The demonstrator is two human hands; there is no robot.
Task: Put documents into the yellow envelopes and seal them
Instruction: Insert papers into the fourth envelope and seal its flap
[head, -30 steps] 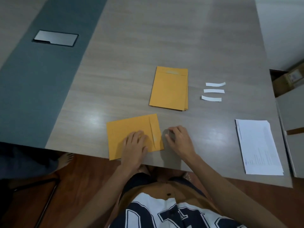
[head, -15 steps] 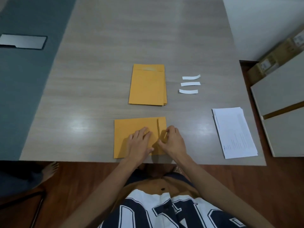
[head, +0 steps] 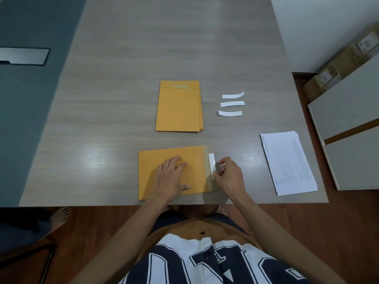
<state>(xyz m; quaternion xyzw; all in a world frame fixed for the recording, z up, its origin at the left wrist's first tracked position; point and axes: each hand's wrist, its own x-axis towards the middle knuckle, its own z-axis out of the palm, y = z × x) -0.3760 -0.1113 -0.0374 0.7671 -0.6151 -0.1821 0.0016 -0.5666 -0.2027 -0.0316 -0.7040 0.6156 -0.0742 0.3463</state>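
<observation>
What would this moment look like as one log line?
left hand: presses envelope flat | right hand: peeling white strip off flap | stage: sealing

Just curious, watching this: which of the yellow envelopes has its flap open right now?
The lone envelope at the table's near edge, under the left hand; the right hand peels its white strip. The stack's top flap lies folded down.

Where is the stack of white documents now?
The white documents lie on the table's right near edge, right of the right hand.

Office setting: a long wood-grain conference table (head: 127, 83) with a flush cable-access hatch (head: 22, 56) at its left; cardboard boxes (head: 338, 66) stacked to its right.
</observation>
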